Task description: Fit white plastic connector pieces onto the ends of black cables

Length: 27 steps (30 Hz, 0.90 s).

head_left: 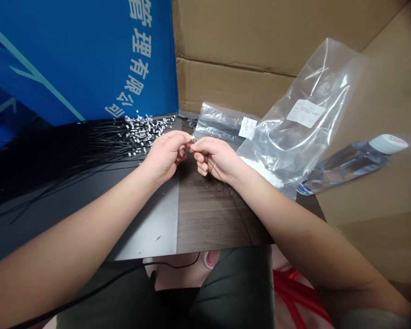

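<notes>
One tiny metal-looking part (192, 142), too small to identify, sat pinched at the fingertips of both hands, above the table (208, 214). My left hand (165, 155) was curled nearly closed, thumb and forefinger holding the part from the left. My right hand (215, 160) was closed the same way, pressing in from the right, its fingertips touching those of the left. One thin black wire (216, 172) ran down from my right hand towards the table; I couldn't tell from the view exactly how it met the part.

Technique, my call: keep both hands braced together, with short pinches, so that the part can't twist or slip.

Counts: one fan of black wires (89, 146) on the far left of the table, too many to count, its far ends tipped with dozens of small white pieces (145, 132). Two clear plastic bags to the far right: one smaller (219, 122), one larger (315, 105), each with one white label. The larger held a white heap (262, 172), count unreadable. One water bottle (349, 164) lay on its side further right. One blue printed banner (89, 59) and one cardboard box (233, 50) stood behind.
</notes>
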{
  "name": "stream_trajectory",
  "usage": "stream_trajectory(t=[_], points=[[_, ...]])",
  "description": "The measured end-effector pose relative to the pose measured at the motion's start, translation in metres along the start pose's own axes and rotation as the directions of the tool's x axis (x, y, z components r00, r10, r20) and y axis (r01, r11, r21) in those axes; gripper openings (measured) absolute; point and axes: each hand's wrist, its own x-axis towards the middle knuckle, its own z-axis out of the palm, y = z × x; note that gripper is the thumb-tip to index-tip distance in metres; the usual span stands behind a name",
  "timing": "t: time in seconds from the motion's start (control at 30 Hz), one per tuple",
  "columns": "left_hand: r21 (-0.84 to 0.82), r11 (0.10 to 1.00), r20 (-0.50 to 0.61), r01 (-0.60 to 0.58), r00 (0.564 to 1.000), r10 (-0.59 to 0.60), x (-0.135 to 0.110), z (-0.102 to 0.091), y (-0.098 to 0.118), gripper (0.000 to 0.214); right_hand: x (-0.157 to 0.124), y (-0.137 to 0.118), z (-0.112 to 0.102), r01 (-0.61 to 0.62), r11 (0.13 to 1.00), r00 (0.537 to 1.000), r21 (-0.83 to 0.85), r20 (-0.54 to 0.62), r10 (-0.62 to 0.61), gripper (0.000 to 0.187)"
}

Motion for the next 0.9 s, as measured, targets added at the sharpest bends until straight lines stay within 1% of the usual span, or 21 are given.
stream_trajectory(t=[0.33,0.47,0.57,0.77,0.9], points=[[0.019,1.000,-0.025,-0.005,1.000,0.005,-0.0007,0.0009,0.0017,0.011,-0.0018,-0.0037,0.0025,-0.053,0.999,0.998,0.006,-0.019,0.054,0.020],[0.051,0.998,-0.051,-0.034,0.998,0.037,-0.0002,0.0007,0.0001,0.008,-0.0021,-0.0042,0.0036,-0.073,0.997,0.997,0.018,-0.016,0.073,0.019],[0.065,0.996,-0.058,-0.060,0.996,0.064,-0.0001,0.0006,-0.0004,0.007,-0.0024,-0.0041,0.0042,-0.071,0.997,0.997,0.021,-0.017,0.072,0.019],[0.057,0.996,-0.048,-0.071,0.996,0.074,-0.0005,0.0008,0.0002,0.006,-0.0021,-0.0043,0.0034,-0.068,0.997,0.998,0.025,-0.015,0.068,0.017],[0.069,0.995,-0.051,-0.071,0.996,0.075,-0.0010,0.0015,0.0008,0.005,-0.0023,-0.0035,0.0030,-0.045,0.999,0.998,-0.005,-0.042,0.045,0.018]])
